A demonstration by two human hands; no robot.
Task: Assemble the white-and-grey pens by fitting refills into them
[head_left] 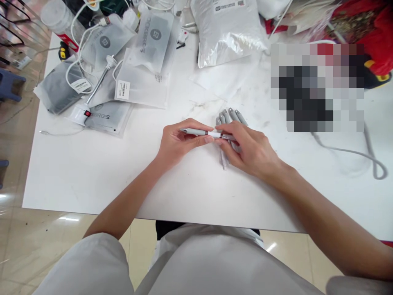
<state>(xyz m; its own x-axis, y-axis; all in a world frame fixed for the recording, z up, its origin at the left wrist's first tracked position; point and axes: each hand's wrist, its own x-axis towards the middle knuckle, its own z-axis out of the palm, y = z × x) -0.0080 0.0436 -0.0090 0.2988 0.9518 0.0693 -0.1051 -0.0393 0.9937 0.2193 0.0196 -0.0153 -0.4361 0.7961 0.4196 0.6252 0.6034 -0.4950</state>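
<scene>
Between both hands lies a grey and white pen, held level above the white table, its silver tip pointing left. My left hand is closed around the tip half, thumb and fingers pinching near the middle. At the other half, my right hand pinches the same pen, covering much of that end. Behind and beneath the right fingers several similar grey pens rest side by side on the table, silver tips pointing away from me. Their middles are hidden by the right hand.
Frosted pouches and a white cable lamp part lie at the back left. A full white plastic bag sits at the back. To the right are a blurred-out patch and a grey cable. The table's front edge runs close to my body.
</scene>
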